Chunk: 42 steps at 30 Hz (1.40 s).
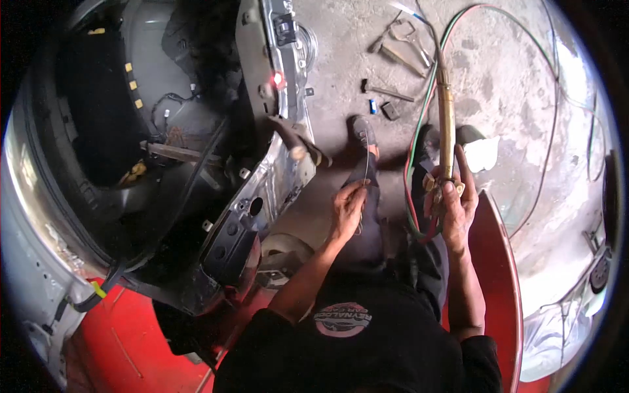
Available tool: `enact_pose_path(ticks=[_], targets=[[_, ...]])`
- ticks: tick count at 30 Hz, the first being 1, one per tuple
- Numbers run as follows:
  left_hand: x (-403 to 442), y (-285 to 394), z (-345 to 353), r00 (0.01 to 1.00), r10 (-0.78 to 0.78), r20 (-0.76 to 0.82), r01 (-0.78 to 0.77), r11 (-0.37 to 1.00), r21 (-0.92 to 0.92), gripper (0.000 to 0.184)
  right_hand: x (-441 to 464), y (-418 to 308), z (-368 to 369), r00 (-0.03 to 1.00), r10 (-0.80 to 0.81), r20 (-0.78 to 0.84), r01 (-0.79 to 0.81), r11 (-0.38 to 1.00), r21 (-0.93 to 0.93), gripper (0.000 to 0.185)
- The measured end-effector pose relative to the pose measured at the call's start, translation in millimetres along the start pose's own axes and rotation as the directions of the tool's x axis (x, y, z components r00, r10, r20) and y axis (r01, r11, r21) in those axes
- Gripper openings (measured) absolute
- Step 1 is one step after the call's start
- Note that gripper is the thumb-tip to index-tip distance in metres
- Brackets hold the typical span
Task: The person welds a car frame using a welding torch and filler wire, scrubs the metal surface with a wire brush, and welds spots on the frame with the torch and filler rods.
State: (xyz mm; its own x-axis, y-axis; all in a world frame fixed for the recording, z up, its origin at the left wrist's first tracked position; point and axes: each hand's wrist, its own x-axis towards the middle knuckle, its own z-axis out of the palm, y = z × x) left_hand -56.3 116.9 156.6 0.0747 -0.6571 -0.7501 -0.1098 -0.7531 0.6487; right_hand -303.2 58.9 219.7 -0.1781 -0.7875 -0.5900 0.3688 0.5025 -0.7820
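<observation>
My right hand [453, 213] is wrapped round the valve end of a brass gas torch [446, 124], whose long barrel points away from me. Brass valve knobs show beside the fingers. Between the pinched fingertips of my left hand [350, 208] is a thin metal rod [367, 160], standing out forward over my leg. Left of that hand runs the bare metal edge of a car body [288, 177], with a bright red glowing spot [278, 80] higher up on it. A red and green hose pair [411, 177] loops close to the torch.
On the concrete floor lie a hammer [386, 90], a small blue object [373, 106], a dark block [390, 111] and metal tools [406, 46]. A red panel [496, 262] stands at my right. A blurred brown piece [291, 139] juts from the car edge.
</observation>
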Motion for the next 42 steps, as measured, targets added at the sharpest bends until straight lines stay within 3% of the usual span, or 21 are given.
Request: enact_pose_path(ticks=[3,6,10,15,19,20,21,22,23,24,25,26,27,30,31,37,40,42], targets=[[-9.5,11.3,10.8,0.999,-0.048,-0.011,0.049,0.991,0.128,0.028,0.1,0.9,-14.9,0.997,0.065,0.047,-0.07,0.99,0.12,0.076],[-18.9,11.9,31.6,0.998,0.051,0.024,-0.055,0.965,0.257,0.031,0.2,13.5,-43.5,0.994,0.083,0.073,-0.094,0.982,0.165,0.076],[-31.3,32.4,64.1,0.994,0.016,0.11,-0.031,0.991,0.132,0.033,-1.3,20.8,-77.0,0.994,0.084,0.065,-0.097,0.97,0.225,0.079],[-48.6,74.5,77.8,0.97,-0.121,0.213,0.065,0.966,0.252,0.034,-5.2,24.1,-113.2,0.99,0.129,0.06,-0.14,0.96,0.241,0.085],[-74.2,134.1,88.0,0.969,-0.183,0.163,0.125,0.941,0.313,0.025,-4.9,27.4,-126.9,0.979,0.157,0.132,-0.19,0.936,0.298,0.089],[-79.2,159.9,92.8,0.985,-0.145,0.098,0.109,0.947,0.303,0.02,-4.4,28.5,-125.6,0.976,0.157,0.151,-0.2,0.919,0.339,0.089],[-81.9,184.4,96.4,0.999,0.002,0.033,-0.014,0.93,0.368,0.016,-3.3,30.9,-122.7,0.973,0.154,0.171,-0.209,0.901,0.381,0.089],[-83.5,210.7,85.2,0.993,0.113,0.02,-0.105,0.825,0.556,0.016,-1.0,34.4,-120.0,0.969,0.151,0.194,-0.222,0.879,0.421,0.089],[-84.3,224.5,62.4,0.968,0.249,-0.001,-0.183,0.713,0.677,0.014,2.0,39.0,-120.7,0.955,0.17,0.243,-0.265,0.857,0.443,0.088],[-86.6,253.3,61.0,0.942,0.312,-0.122,-0.138,0.693,0.708,0.014,5.6,45.4,-120.1,0.939,0.156,0.306,-0.29,0.838,0.463,0.087],[-84.9,279.2,55.2,0.906,0.409,-0.111,-0.162,0.577,0.801,0.016,11.3,53.2,-118.1,0.922,0.132,0.364,-0.308,0.819,0.485,0.086],[-75.8,285.2,35.5,0.82,0.568,-0.066,-0.332,0.566,0.755,0.015,17.9,61.5,-114.5,0.904,0.101,0.415,-0.322,0.799,0.507,0.086],[-70.4,300.2,32.8,0.772,0.634,-0.048,-0.293,0.422,0.858,0.012,23.0,69.6,-109.1,0.893,0.073,0.445,-0.325,0.788,0.523,0.085],[-49.9,320.8,1.9,0.7,0.714,0.014,-0.285,0.261,0.922,0.012,33.4,86.1,-92.2,0.864,0.08,0.497,-0.386,0.74,0.551,0.084],[-41.3,320.6,-9.4,0.669,0.743,-0.01,-0.293,0.276,0.915,0.015,34.6,97.1,-88.3,0.854,0.075,0.516,-0.406,0.715,0.569,0.082],[-17.4,324.5,-17.8,0.723,0.689,0.042,-0.251,0.205,0.946,0.019,39.8,126.3,-66.0,0.863,0.041,0.504,-0.413,0.632,0.656,0.08],[-17.7,321.7,-3.3,0.688,0.724,0.058,-0.264,0.174,0.949,0.018,41.4,138.0,-62.8,0.882,0.079,0.464,-0.398,0.652,0.646,0.083],[-19.9,320.6,-9.3,0.725,0.689,-0.011,-0.315,0.345,0.884,0.016,44.2,140.8,-60.1,0.895,0.121,0.43,-0.388,0.687,0.615,0.086]])
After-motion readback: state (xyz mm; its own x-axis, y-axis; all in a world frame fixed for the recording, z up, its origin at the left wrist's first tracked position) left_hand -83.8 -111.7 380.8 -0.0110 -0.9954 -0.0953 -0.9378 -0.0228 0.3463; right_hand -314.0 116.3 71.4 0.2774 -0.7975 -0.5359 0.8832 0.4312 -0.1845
